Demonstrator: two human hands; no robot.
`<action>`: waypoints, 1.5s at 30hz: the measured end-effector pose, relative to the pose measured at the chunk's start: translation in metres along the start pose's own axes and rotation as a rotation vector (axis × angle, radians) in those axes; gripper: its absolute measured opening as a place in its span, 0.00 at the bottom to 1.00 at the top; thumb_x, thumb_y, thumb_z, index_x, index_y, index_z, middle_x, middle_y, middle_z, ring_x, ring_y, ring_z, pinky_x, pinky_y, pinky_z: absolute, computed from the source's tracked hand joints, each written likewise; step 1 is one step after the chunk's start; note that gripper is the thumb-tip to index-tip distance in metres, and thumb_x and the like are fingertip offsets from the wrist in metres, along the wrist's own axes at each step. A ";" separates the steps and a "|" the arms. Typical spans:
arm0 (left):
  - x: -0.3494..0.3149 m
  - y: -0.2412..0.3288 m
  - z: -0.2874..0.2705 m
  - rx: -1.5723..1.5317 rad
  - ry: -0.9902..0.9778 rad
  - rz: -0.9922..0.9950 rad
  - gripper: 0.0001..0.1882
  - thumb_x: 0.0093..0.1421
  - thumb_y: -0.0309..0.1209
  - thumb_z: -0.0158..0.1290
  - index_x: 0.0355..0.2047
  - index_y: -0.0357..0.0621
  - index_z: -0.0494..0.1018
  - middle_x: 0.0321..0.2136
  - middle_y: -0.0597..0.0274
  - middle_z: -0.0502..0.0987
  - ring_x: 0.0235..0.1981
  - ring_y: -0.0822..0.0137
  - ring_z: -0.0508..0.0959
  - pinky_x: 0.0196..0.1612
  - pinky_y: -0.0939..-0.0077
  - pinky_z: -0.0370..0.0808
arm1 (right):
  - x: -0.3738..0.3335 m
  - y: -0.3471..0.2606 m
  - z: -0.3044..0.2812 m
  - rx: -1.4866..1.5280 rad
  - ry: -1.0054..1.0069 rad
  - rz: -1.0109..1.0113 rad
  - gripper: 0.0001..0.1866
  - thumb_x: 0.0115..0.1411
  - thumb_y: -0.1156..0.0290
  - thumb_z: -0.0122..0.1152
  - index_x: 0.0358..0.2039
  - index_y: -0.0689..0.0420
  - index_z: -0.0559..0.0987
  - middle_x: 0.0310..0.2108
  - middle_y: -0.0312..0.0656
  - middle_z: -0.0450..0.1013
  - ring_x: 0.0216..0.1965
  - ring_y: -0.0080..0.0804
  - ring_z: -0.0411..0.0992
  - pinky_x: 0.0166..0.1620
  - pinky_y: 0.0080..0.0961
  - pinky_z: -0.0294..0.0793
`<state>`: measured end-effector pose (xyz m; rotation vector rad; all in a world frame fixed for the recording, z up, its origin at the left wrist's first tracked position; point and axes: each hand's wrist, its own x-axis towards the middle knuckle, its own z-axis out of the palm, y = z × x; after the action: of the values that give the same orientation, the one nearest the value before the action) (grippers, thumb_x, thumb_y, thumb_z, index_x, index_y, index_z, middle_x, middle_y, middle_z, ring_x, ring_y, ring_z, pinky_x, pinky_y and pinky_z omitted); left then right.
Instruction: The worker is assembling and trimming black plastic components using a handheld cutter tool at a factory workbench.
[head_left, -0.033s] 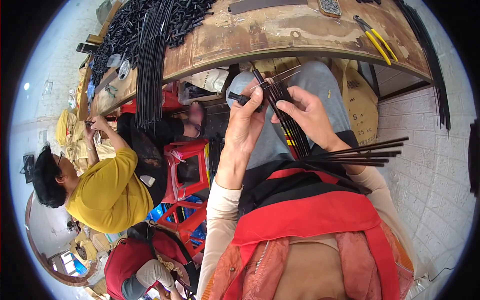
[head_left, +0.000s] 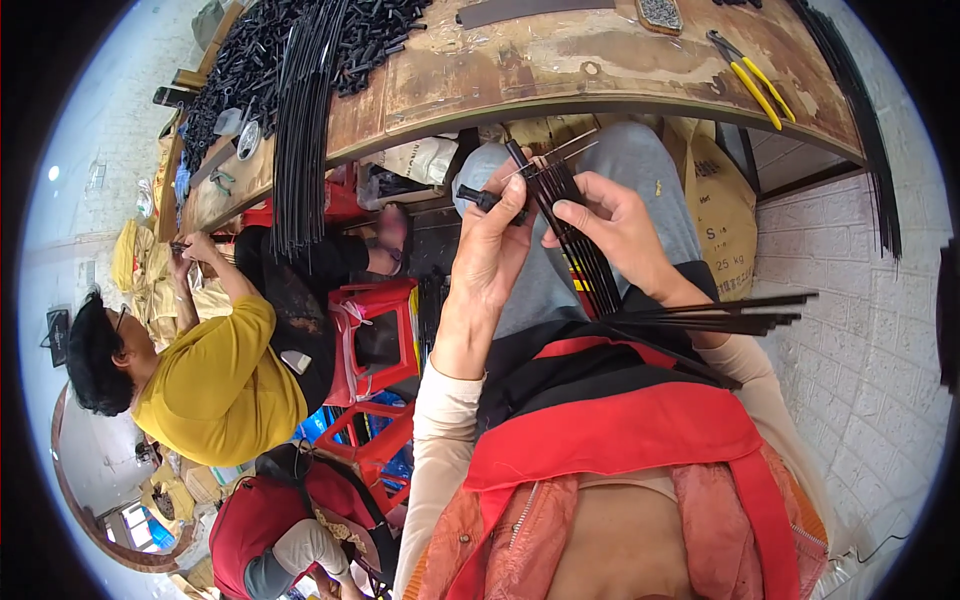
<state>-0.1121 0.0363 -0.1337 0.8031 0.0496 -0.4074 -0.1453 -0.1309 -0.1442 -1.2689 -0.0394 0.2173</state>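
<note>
Over my lap is what looks like a folded umbrella frame (head_left: 592, 268), a bundle of thin black ribs with bare metal wires at its far end. My left hand (head_left: 486, 240) is closed around a black tubular plastic fitting (head_left: 482, 197), the thumb pressed on it beside the ribs. On the right side, my right hand (head_left: 628, 232) pinches the ribs between thumb and fingers; some fingertips are hidden behind them. More black rods (head_left: 735, 314) fan out across my right wrist.
The wooden workbench (head_left: 480, 85) stands ahead, bearing a heap of black tubes (head_left: 240, 70), long black rods (head_left: 305, 130) and yellow-handled pliers (head_left: 755, 85). Red stools (head_left: 375, 345) and two co-workers, one in a yellow top (head_left: 215, 385), are at left. A sack (head_left: 725, 230) stands right.
The rod ends over my right wrist have shifted slightly. Both hands keep nearly the same place and grip.
</note>
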 end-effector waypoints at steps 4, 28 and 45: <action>-0.003 0.000 0.007 0.041 -0.020 0.008 0.23 0.63 0.30 0.55 0.57 0.34 0.66 0.49 0.59 0.75 0.52 0.69 0.73 0.60 0.72 0.66 | 0.003 -0.004 -0.005 0.143 -0.050 0.066 0.09 0.62 0.70 0.61 0.38 0.63 0.76 0.29 0.38 0.76 0.30 0.23 0.77 0.34 0.17 0.76; 0.002 -0.007 -0.002 0.054 -0.143 -0.126 0.25 0.68 0.41 0.49 0.60 0.41 0.64 0.55 0.58 0.72 0.41 0.75 0.72 0.42 0.77 0.70 | 0.010 0.008 -0.013 0.331 -0.224 0.096 0.17 0.66 0.70 0.55 0.52 0.63 0.71 0.37 0.39 0.72 0.39 0.26 0.74 0.45 0.35 0.80; 0.034 0.039 0.006 0.256 -0.312 -0.141 0.27 0.63 0.42 0.55 0.58 0.40 0.66 0.48 0.54 0.76 0.53 0.65 0.73 0.55 0.66 0.70 | 0.005 -0.002 -0.006 0.260 -0.165 0.085 0.21 0.66 0.70 0.53 0.58 0.62 0.68 0.34 0.36 0.70 0.37 0.24 0.72 0.48 0.38 0.78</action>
<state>-0.0671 0.0450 -0.1087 0.9821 -0.2422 -0.6786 -0.1392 -0.1356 -0.1448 -0.9921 -0.0965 0.3878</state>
